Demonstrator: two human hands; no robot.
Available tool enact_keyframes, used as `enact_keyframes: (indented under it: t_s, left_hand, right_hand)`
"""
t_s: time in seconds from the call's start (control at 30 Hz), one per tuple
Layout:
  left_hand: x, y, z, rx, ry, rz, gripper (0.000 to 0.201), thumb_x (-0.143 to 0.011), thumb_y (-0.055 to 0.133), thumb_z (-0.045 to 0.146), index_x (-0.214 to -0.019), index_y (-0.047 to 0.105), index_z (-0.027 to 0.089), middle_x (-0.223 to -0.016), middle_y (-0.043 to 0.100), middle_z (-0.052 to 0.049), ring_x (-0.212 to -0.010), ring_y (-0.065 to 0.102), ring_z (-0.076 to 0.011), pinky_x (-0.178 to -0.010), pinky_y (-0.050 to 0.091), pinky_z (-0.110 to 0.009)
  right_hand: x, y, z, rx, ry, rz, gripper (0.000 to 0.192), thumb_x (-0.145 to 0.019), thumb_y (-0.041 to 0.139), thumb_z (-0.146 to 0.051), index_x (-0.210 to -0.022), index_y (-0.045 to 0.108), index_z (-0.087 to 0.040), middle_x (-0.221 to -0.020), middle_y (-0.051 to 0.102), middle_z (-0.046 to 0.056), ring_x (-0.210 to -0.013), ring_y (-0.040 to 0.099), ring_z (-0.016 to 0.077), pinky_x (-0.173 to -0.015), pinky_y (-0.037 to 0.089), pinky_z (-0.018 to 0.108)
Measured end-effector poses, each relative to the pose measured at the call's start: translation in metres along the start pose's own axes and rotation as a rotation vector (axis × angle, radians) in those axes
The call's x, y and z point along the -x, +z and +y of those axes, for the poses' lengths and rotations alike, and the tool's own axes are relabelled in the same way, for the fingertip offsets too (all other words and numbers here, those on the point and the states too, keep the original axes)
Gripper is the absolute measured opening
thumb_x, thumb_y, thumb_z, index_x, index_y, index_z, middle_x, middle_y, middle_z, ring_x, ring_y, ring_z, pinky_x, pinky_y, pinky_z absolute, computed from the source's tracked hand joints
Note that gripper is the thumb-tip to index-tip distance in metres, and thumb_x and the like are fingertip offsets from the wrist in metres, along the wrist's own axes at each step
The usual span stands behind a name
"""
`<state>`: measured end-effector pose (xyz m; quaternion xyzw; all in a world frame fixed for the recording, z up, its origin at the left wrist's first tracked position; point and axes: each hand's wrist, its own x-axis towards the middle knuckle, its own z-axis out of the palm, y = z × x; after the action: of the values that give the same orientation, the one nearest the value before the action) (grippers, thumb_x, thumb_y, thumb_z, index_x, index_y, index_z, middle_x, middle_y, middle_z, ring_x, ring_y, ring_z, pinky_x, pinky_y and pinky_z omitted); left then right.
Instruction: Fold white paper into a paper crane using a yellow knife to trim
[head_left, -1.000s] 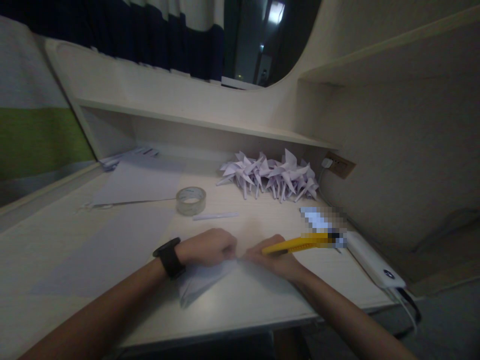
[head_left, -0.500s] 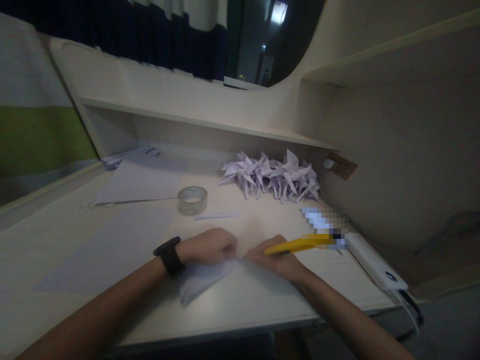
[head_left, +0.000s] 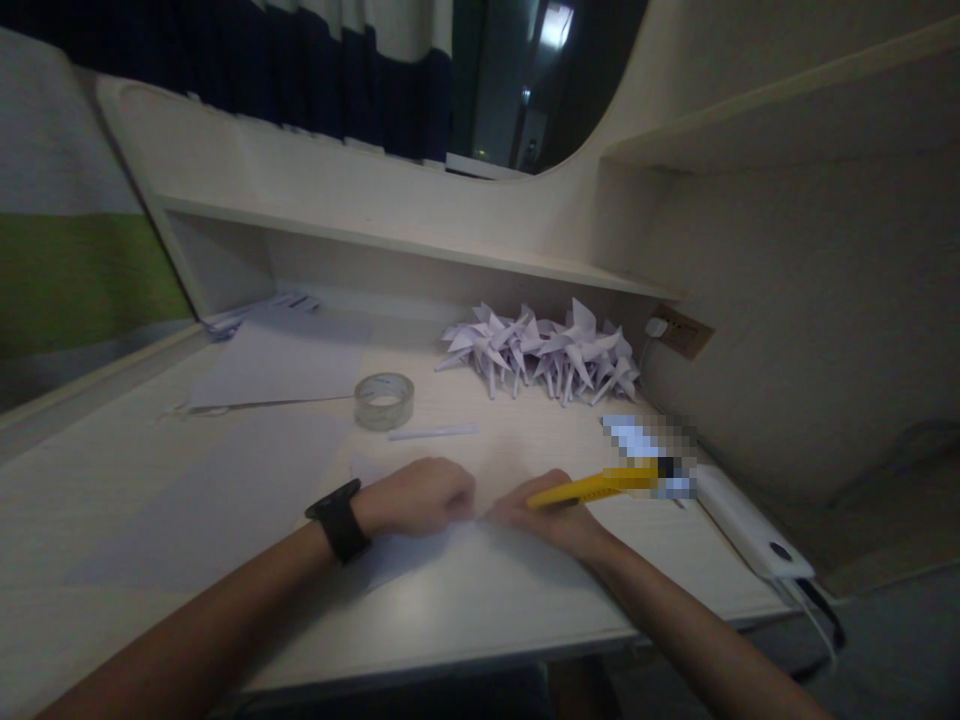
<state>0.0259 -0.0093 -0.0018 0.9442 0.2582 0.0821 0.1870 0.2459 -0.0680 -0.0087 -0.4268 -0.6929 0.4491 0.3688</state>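
Item, near front edge of the tabletop (head_left: 525,610): my left hand (head_left: 416,497), black watch (head_left: 339,520) at the wrist, curled into a loose fist and pressing down on a folded white paper (head_left: 409,560) that lies flat beneath it. Item: my right hand (head_left: 551,515), fingers closed around a yellow utility knife (head_left: 592,488), its body slanting toward the right edge; fingertips meet the left hand at the paper. Item, back right corner: a heap of folded paper cranes (head_left: 544,355). Item, centre: tape roll (head_left: 384,400) with a white strip (head_left: 433,432) just beside it. Item, left half: loose sheets (head_left: 285,365). Item, right edge: white power bank (head_left: 750,530), cabled.
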Motion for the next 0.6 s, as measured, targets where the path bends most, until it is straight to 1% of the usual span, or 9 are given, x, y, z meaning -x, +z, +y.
enact_keyframes:
  t_s: [0.07,0.13,0.2,0.27,0.37,0.47,0.53,0.6]
  left_hand:
    - [0.0,0.001,0.0,0.003,-0.002,-0.001,0.013,-0.081,0.052,0.018,-0.079,0.064,0.017,-0.078,0.067,-0.003,-0.07,0.059,-0.0163,-0.06,0.035,-0.025]
    - [0.0,0.001,-0.001,0.008,-0.001,0.006,0.013,-0.082,0.051,0.02,-0.079,0.064,0.017,-0.077,0.067,-0.003,-0.07,0.059,-0.0163,-0.06,0.035,-0.025]
    - [0.0,0.001,-0.003,0.022,-0.002,0.017,0.015,-0.083,0.051,0.021,-0.079,0.064,0.017,-0.077,0.066,-0.003,-0.07,0.058,-0.016,-0.06,0.035,-0.025]
    - [0.001,0.0,-0.003,0.047,0.001,0.03,0.015,-0.084,0.05,0.021,-0.079,0.064,0.017,-0.077,0.066,-0.003,-0.069,0.058,-0.0154,-0.061,0.035,-0.024]
    - [0.001,-0.004,-0.004,0.089,-0.011,0.062,0.015,-0.084,0.052,0.021,-0.078,0.065,0.017,-0.076,0.067,-0.002,-0.068,0.058,-0.0147,-0.061,0.036,-0.024]
    - [0.0,-0.007,-0.007,0.113,-0.088,0.142,0.018,-0.085,0.05,0.024,-0.076,0.065,0.016,-0.073,0.067,-0.003,-0.065,0.058,-0.0148,-0.058,0.035,-0.024]
    - [-0.001,-0.008,-0.012,0.134,-0.153,0.211,0.02,-0.085,0.049,0.025,-0.08,0.066,0.016,-0.076,0.068,-0.004,-0.068,0.059,-0.0159,-0.059,0.037,-0.024]
    - [-0.003,-0.009,-0.018,0.162,-0.194,0.27,0.021,-0.085,0.049,0.025,-0.086,0.067,0.015,-0.084,0.07,-0.006,-0.074,0.061,-0.0175,-0.064,0.04,-0.025]
  right_hand:
    - [-0.002,-0.001,0.008,-0.046,0.016,0.054,0.021,-0.07,0.076,-0.036,-0.073,0.075,-0.015,-0.069,0.072,0.005,-0.06,0.064,0.0165,-0.055,0.049,0.024]
    - [-0.005,-0.004,0.016,-0.108,0.033,0.154,0.023,-0.067,0.077,-0.038,-0.072,0.074,-0.016,-0.069,0.072,0.005,-0.06,0.063,0.0164,-0.056,0.049,0.025]
    - [-0.007,-0.007,0.023,-0.173,0.05,0.271,0.025,-0.066,0.078,-0.04,-0.071,0.073,-0.016,-0.071,0.072,0.005,-0.063,0.064,0.0176,-0.059,0.05,0.027]
    - [-0.008,-0.009,0.029,-0.221,0.058,0.35,0.027,-0.065,0.079,-0.041,-0.071,0.071,-0.017,-0.072,0.072,0.006,-0.066,0.065,0.0194,-0.063,0.051,0.03]
    - [-0.01,-0.013,0.031,-0.208,0.038,0.413,0.028,-0.065,0.079,-0.042,-0.071,0.07,-0.017,-0.069,0.07,0.005,-0.064,0.063,0.0189,-0.062,0.049,0.03]
    - [-0.011,-0.017,0.028,-0.172,0.014,0.425,0.029,-0.067,0.076,-0.045,-0.07,0.07,-0.017,-0.067,0.068,0.004,-0.062,0.062,0.0176,-0.061,0.049,0.029]
    - [-0.012,-0.021,0.024,-0.166,0.014,0.428,0.03,-0.069,0.074,-0.046,-0.071,0.07,-0.017,-0.068,0.069,0.005,-0.065,0.063,0.0183,-0.063,0.049,0.029]
    - [-0.014,-0.027,0.02,-0.152,0.018,0.463,0.031,-0.068,0.074,-0.047,-0.071,0.071,-0.017,-0.07,0.069,0.006,-0.067,0.063,0.0188,-0.064,0.05,0.029]
